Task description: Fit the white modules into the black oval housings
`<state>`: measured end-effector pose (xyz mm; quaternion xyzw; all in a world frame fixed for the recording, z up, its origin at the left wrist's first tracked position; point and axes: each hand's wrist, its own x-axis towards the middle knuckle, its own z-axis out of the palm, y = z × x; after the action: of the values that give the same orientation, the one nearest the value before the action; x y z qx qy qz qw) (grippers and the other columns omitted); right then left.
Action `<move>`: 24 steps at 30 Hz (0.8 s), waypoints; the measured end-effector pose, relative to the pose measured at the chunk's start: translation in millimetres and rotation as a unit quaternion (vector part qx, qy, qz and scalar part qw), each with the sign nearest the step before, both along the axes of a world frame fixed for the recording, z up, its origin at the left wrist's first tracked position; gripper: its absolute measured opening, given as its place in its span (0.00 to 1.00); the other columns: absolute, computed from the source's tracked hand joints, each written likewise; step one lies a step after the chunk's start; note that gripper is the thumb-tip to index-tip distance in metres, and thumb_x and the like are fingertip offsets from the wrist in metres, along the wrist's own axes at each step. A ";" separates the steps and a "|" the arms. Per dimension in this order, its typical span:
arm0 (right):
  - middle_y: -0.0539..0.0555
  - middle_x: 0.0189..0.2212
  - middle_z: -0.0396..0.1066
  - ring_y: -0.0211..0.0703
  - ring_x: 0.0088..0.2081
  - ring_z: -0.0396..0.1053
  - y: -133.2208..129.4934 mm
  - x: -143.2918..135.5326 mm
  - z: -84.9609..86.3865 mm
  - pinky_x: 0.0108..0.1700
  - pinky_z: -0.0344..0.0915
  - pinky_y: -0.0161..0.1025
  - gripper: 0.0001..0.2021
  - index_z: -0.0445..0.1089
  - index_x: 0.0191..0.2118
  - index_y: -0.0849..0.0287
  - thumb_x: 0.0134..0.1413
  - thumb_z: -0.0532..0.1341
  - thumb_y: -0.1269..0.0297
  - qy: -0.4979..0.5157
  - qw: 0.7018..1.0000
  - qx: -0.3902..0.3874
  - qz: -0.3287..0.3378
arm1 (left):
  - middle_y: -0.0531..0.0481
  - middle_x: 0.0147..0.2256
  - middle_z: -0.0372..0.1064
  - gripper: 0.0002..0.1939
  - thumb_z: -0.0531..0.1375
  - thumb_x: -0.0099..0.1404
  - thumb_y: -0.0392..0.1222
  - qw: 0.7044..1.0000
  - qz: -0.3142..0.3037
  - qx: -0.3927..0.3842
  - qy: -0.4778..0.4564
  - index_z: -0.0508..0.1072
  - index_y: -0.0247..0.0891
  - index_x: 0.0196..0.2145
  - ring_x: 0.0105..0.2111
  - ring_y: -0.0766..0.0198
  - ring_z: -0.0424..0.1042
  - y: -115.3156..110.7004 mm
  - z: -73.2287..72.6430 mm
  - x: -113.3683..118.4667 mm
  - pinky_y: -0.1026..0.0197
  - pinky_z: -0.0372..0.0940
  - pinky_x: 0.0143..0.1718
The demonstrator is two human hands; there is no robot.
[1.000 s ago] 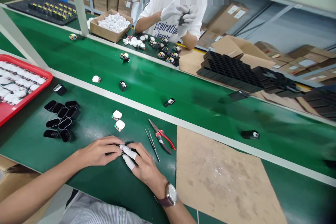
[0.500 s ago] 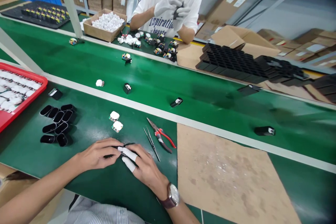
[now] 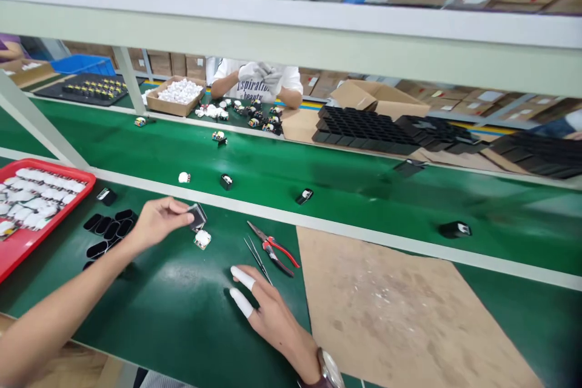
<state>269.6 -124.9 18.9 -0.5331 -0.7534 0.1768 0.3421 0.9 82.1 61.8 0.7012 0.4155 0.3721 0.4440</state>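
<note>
Between the thumb and fingers of my left hand (image 3: 161, 221) is a small black plastic case (image 3: 197, 217), held just above the table. A white-topped circuit board (image 3: 202, 239) lies right by it; a second one there is mostly hidden behind the case. My right hand (image 3: 268, 306) rests low over the table with its fingers apart and nothing in them; two fingertips wear white finger cots. Tweezers (image 3: 258, 260) and red-handled pliers (image 3: 275, 247) lie just beyond it. Several empty black cases (image 3: 111, 230) stand partly behind my left forearm.
A red tray (image 3: 86, 191) of white-topped boards is at the left. Beyond the pale rail (image 3: 254, 209), a green belt (image 3: 268, 163) carries several cases and boards. Cardboard (image 3: 386, 303) covers the table at right. A shelf beam (image 3: 291, 30) crosses above. Opposite, a person's gloved hands (image 3: 261, 76) work.
My left hand has moved forward and away from my right, carrying the black case up beside the boards. My right hand has let go and spread its fingers. The view has tilted up.
</note>
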 end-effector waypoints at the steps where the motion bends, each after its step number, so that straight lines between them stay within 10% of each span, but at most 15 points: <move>1: 0.60 0.59 0.74 0.48 0.56 0.78 -2.0 0.7 1.0 0.56 0.79 0.45 0.20 0.64 0.67 0.51 0.74 0.57 0.63 -0.013 1.000 0.015 -0.002 | 0.40 0.42 0.83 0.21 0.72 0.61 0.58 0.997 0.025 0.037 0.066 0.78 0.35 0.32 0.41 0.52 0.83 25.9 7.9 -3.0 0.52 0.78 0.45; 6: 0.60 0.58 0.75 0.49 0.55 0.79 -7.9 2.7 5.1 0.55 0.80 0.44 0.17 0.68 0.64 0.53 0.74 0.56 0.64 -0.070 0.995 0.065 -0.013 | 0.43 0.31 0.81 0.12 0.69 0.59 0.49 0.955 0.129 0.112 0.244 0.78 0.37 0.27 0.35 0.54 0.80 138.5 28.2 -15.9 0.54 0.73 0.43; 10: 0.59 0.58 0.76 0.49 0.55 0.79 -8.4 9.5 6.8 0.56 0.80 0.44 0.17 0.69 0.63 0.53 0.74 0.56 0.65 -0.103 0.991 0.088 -0.023 | 0.47 0.26 0.77 0.14 0.68 0.62 0.46 0.928 0.157 0.126 0.314 0.74 0.37 0.24 0.33 0.56 0.77 176.2 24.7 -24.2 0.53 0.72 0.42; 17: 0.60 0.59 0.74 0.52 0.57 0.77 26.5 8.0 9.6 0.58 0.79 0.48 0.19 0.67 0.64 0.55 0.70 0.61 0.67 -0.126 0.988 0.083 -0.023 | 0.36 0.54 0.78 0.11 0.67 0.64 0.47 0.911 0.030 0.214 0.352 0.81 0.37 0.39 0.60 0.42 0.71 166.3 8.3 2.9 0.45 0.63 0.64; 24: 0.62 0.48 0.75 0.58 0.48 0.75 102.4 -55.0 1.8 0.50 0.78 0.54 0.17 0.70 0.55 0.62 0.63 0.67 0.64 -0.206 0.977 0.057 -0.009 | 0.33 0.58 0.75 0.29 0.66 0.64 0.41 0.883 -0.129 0.214 0.397 0.72 0.33 0.62 0.60 0.43 0.73 142.8 -16.6 76.1 0.48 0.67 0.62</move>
<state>214.6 -22.5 20.8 -0.5445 -0.8117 0.0170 0.2107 77.0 224.9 45.2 0.9156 0.3731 0.0817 0.1255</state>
